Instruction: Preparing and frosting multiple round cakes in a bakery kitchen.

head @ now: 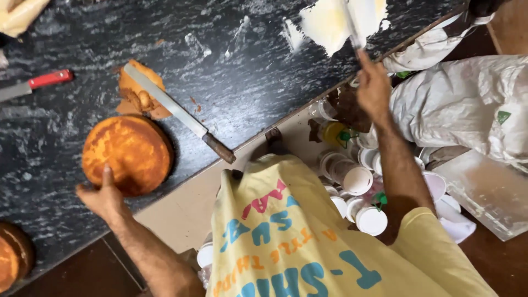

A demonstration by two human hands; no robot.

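Spatula [352,25] — blade pointing up-left, right hand [374,88] fingers clamped on it, left hand [104,198] fingers apart on round cake [127,154]

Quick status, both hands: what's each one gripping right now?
Left hand: open, fingers resting on the edge of the round sponge cake, no grip.
Right hand: grip closed on the handle of a palette knife over the cream sheet.

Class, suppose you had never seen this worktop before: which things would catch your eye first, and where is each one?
The round orange-brown cake on the dark stone counter stands out first, with the left hand touching its near edge. Just beyond it a long knife lies across a cut-off piece of cake. At the top, the right hand holds a spatula over a pale smear of cream.
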